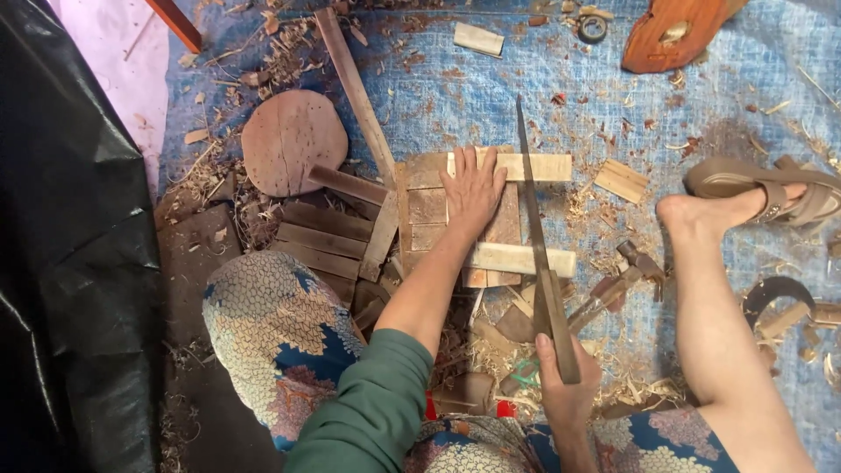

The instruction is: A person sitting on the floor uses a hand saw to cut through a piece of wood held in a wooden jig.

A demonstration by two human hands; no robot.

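1. Nearest us, our right hand [568,385] is clamped around the wooden handle of a long knife [534,219], its narrow blade running away from us along the right edge of the wood panel [508,229].
2. Just right of the handle, a hammer [613,285] lies among shavings.
3. Our left hand [471,194] lies flat, fingers spread, pressing on the wood panel, which is made of dark slats joined by two pale cross-battens.
4. Left of the panel we see loose dark slats [324,236] and a round wooden block [293,142].
5. Everything rests on a blue tarp [543,79]; farther right, our foot [701,210] touches a sandal [771,188].
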